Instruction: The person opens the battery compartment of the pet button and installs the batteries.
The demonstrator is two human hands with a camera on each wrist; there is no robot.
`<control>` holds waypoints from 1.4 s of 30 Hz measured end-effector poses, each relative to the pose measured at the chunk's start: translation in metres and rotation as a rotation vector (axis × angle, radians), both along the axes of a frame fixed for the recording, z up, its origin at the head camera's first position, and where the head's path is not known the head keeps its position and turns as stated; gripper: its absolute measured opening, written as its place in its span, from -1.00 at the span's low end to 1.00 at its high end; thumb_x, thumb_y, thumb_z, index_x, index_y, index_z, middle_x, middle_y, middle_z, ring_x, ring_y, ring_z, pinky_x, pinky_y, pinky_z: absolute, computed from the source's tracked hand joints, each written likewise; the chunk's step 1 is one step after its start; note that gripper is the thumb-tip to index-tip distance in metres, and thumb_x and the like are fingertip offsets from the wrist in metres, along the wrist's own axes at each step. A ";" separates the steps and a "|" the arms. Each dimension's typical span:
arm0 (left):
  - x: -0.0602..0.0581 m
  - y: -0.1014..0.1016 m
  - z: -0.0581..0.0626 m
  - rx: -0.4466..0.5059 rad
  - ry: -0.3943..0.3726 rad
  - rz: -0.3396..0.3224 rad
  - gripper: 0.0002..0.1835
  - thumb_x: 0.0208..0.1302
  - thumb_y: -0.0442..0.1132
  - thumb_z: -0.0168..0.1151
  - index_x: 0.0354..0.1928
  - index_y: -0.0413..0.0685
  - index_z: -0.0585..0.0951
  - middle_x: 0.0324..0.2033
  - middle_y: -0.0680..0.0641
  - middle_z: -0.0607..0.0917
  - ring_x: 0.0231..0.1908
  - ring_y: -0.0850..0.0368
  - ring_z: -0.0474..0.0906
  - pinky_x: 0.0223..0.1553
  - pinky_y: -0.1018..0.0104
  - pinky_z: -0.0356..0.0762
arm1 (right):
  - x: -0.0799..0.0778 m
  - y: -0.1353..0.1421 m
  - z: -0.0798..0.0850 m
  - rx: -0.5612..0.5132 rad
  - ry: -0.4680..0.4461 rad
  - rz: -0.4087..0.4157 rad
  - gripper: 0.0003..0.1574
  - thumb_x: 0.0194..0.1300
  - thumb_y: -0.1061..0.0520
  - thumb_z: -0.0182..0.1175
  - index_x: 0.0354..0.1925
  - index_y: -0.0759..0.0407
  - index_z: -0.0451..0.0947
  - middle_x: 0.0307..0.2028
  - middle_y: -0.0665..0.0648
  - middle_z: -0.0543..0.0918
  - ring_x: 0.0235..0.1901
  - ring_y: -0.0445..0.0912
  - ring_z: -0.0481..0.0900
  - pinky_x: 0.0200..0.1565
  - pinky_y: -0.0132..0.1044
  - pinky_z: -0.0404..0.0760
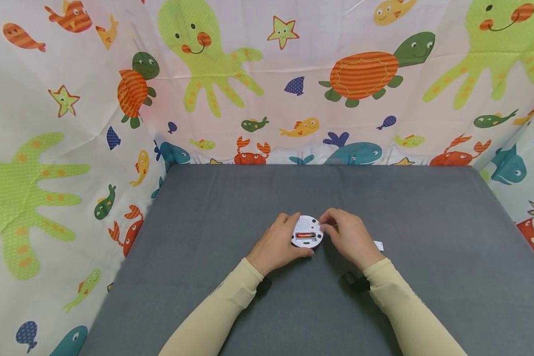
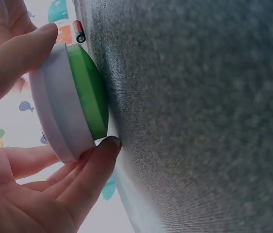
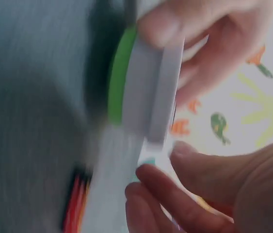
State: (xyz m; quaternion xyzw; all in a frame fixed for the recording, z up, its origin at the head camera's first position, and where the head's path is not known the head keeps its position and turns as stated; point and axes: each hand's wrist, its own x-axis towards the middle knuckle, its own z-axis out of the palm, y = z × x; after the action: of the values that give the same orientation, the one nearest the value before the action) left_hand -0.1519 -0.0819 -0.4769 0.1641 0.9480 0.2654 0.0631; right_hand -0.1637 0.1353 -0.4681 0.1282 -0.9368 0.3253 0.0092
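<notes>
My left hand grips a round white and green device by its edge, thumb on one side and fingers on the other. The device's white underside faces up, showing speaker holes and an uncovered battery compartment with a red battery in it. Beside the device's right edge is my right hand, its fingers loosely bent. The right wrist view shows its thumb and fingertips apart, nothing between them, just off the device's rim. In the left wrist view the green side faces the table.
A small white piece lies on the grey table by my right wrist. Another red and black battery shows beyond the device in the left wrist view. A curtain with sea animals encloses the table's back and sides.
</notes>
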 end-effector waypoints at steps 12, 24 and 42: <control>-0.002 0.000 -0.003 0.006 -0.013 0.015 0.08 0.18 0.21 0.64 0.64 0.00 0.33 0.28 -0.13 0.55 0.05 0.07 0.63 0.12 0.16 0.66 | -0.006 0.024 0.000 0.163 0.020 0.053 -0.85 0.30 0.32 0.48 -0.17 0.14 0.83 -0.18 0.15 0.83 -0.10 0.14 0.71 0.06 0.16 0.66; -0.002 0.001 0.000 0.016 -0.032 0.021 0.08 0.19 0.19 0.63 0.65 0.01 0.32 0.31 -0.13 0.54 0.09 0.06 0.62 0.15 0.11 0.65 | -0.009 0.020 -0.007 0.236 0.005 0.059 -0.86 0.30 0.32 0.45 -0.30 0.08 0.77 -0.31 0.07 0.72 -0.24 0.03 0.64 -0.09 0.08 0.65; -0.001 -0.001 0.000 0.020 -0.051 0.019 0.09 0.22 0.18 0.62 0.66 -0.03 0.30 0.34 -0.14 0.52 0.09 0.07 0.62 0.16 0.12 0.67 | 0.006 -0.001 0.008 0.128 0.220 0.064 -0.85 0.37 0.29 0.45 -0.10 0.13 0.77 -0.17 0.11 0.76 -0.10 0.06 0.64 -0.01 0.08 0.70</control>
State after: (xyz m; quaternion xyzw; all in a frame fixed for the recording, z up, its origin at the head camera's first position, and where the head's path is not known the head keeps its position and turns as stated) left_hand -0.1526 -0.0833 -0.4772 0.1488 0.9449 0.2794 0.0832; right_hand -0.1573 0.1341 -0.4597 0.1931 -0.9445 0.2488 0.0935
